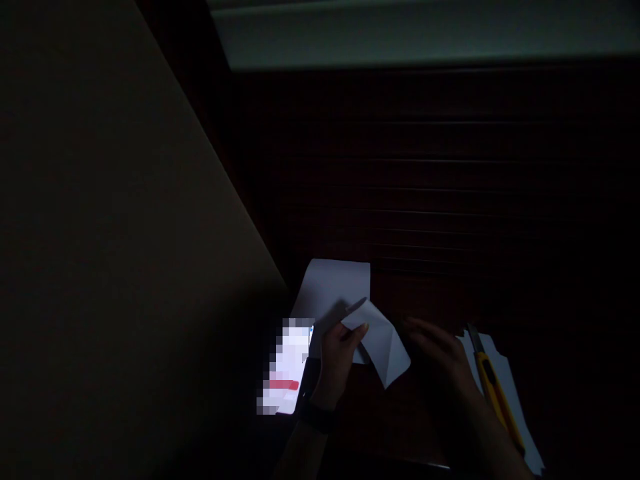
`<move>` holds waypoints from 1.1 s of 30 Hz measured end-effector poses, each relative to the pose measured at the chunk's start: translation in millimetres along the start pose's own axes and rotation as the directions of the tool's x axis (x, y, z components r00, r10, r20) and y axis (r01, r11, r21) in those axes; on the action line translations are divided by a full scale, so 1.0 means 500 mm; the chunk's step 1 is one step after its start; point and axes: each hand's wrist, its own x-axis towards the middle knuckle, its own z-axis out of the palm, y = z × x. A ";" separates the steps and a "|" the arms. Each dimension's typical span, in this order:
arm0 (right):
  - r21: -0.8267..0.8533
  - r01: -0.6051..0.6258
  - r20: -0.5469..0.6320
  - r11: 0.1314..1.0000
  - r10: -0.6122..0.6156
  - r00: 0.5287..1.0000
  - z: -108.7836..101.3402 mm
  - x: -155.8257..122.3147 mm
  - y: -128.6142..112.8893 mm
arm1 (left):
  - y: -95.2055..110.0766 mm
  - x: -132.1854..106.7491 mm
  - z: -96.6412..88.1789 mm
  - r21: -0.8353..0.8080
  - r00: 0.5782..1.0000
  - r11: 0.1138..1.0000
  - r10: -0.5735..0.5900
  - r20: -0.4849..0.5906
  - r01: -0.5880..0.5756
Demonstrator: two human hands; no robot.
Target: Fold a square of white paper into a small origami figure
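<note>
The scene is very dark. My left hand (pixel 340 357) pinches the upper corner of a folded white paper (pixel 383 343), which it holds just above a dark wooden surface. My right hand (pixel 440 353) lies just right of the folded paper, its fingers stretched toward it; it looks blurred and dim, and whether it touches the paper I cannot tell. A flat white sheet (pixel 333 290) lies behind the folded paper.
A lit phone screen (pixel 287 367) glows left of my left hand. A yellow utility knife (pixel 493 387) rests on another white sheet (pixel 520 400) at the right. A large tan panel (pixel 110 253) fills the left side. Dark wooden slats (pixel 450 173) run behind.
</note>
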 end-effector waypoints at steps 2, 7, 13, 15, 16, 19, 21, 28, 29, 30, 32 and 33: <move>-0.127 -0.060 -0.044 0.990 0.054 0.998 0.018 0.000 0.010 | -0.004 -0.001 0.005 0.014 0.999 1.000 -0.006 0.046 0.005; -0.215 -0.136 -0.107 0.967 0.115 0.988 0.041 -0.001 0.033 | -0.015 -0.005 0.013 -0.017 0.992 1.000 0.000 0.126 0.002; -0.128 -0.175 0.091 0.976 0.187 0.978 0.031 -0.005 0.026 | -0.016 -0.002 0.008 0.021 0.999 0.999 0.042 0.021 -0.043; -0.150 -0.172 0.139 0.974 0.193 0.971 0.030 -0.006 0.022 | -0.015 -0.002 0.007 0.039 0.998 0.998 0.055 0.001 -0.055; -0.164 -0.174 0.161 0.971 0.201 0.966 0.030 -0.007 0.021 | -0.014 -0.002 0.007 0.051 0.998 0.997 0.056 -0.007 -0.055; -0.195 -0.180 0.229 0.964 0.223 0.948 0.028 -0.007 0.021 | -0.015 -0.003 0.006 0.100 0.998 0.994 0.052 -0.022 -0.050; -0.207 -0.183 0.276 0.961 0.237 0.931 0.023 -0.005 0.021 | -0.016 -0.003 0.006 0.132 0.998 0.990 0.054 -0.013 -0.052; -0.209 -0.174 0.310 0.962 0.234 0.922 0.016 0.001 0.021 | -0.026 -0.003 0.006 0.177 0.997 0.982 0.071 0.009 -0.071; -0.169 -0.157 0.286 0.973 0.201 0.937 0.020 0.002 0.022 | -0.029 -0.004 0.008 0.176 0.998 0.982 0.061 0.011 -0.062; -0.125 -0.135 0.254 0.983 0.164 0.953 0.025 0.003 0.024 | -0.031 -0.005 0.010 0.176 0.999 0.983 0.048 0.016 -0.050; -0.066 -0.096 0.181 0.993 0.106 0.978 0.034 0.007 0.030 | -0.037 -0.008 0.016 0.175 0.999 0.984 0.029 0.028 -0.033; -0.062 -0.086 0.151 0.994 0.094 0.984 0.037 0.009 0.035 | -0.040 -0.009 0.019 0.178 0.999 0.984 0.026 0.032 -0.032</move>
